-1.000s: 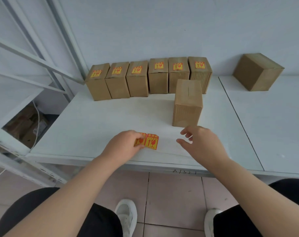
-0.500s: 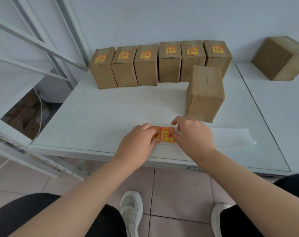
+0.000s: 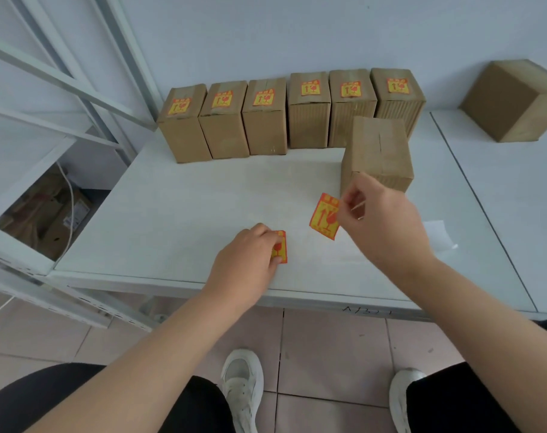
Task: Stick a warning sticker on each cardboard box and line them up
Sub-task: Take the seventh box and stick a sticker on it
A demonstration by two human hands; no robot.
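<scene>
While left grip (image 3: 250, 256) holds flat sticker (image 3: 281, 249) on desk (image 3: 172, 214), right grip (image 3: 383, 220) pinches lifted sticker (image 3: 324, 217).
Lifted sticker hangs mid-frame, just left of the front box (image 3: 376, 148).

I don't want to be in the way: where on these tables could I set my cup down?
Bare: the table stretch between the box row and the left hand, which holds another sticker, and the right table in front of the lone box. Crowded: near the plain box, where the right hand pinches a sticker.
</scene>
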